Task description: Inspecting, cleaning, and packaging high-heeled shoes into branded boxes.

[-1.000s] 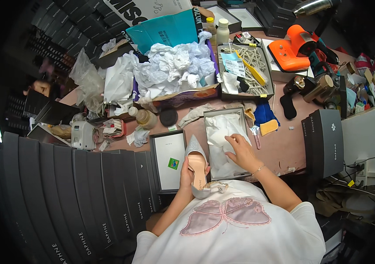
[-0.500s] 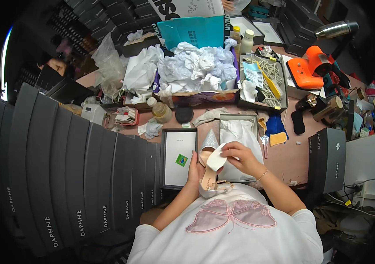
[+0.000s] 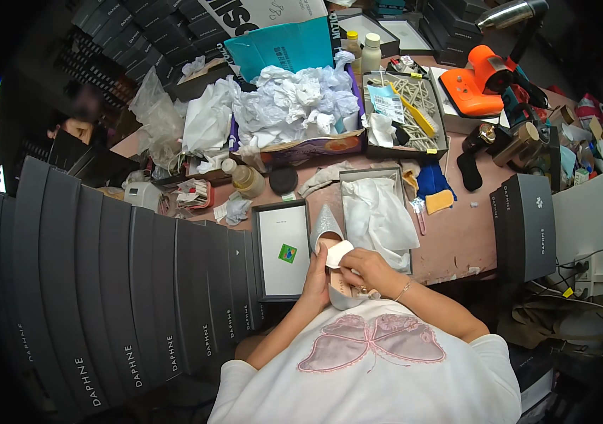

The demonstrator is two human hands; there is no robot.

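Note:
My left hand is closed round the side of a silver, glittery pointed-toe shoe, held toe away from me close to my shirt. My right hand pinches a white pad, perhaps a sponge or folded cloth, over the shoe's opening. Part of the beige insole shows below the pad, while my right fingers cover the rest. Just right of the shoe lies an open shoe box with white tissue paper. To its left is a dark-rimmed box lid bearing a green sticker.
Dark grey shoe boxes line the left side, and another box stands at the right. Farther back are a carton of crumpled paper, a tray of sticks with a yellow brush, bottles and an orange device.
My right hand has moved down and closer to the shoe with the white pad. My left hand keeps hold of the shoe. The whole view has shifted slightly.

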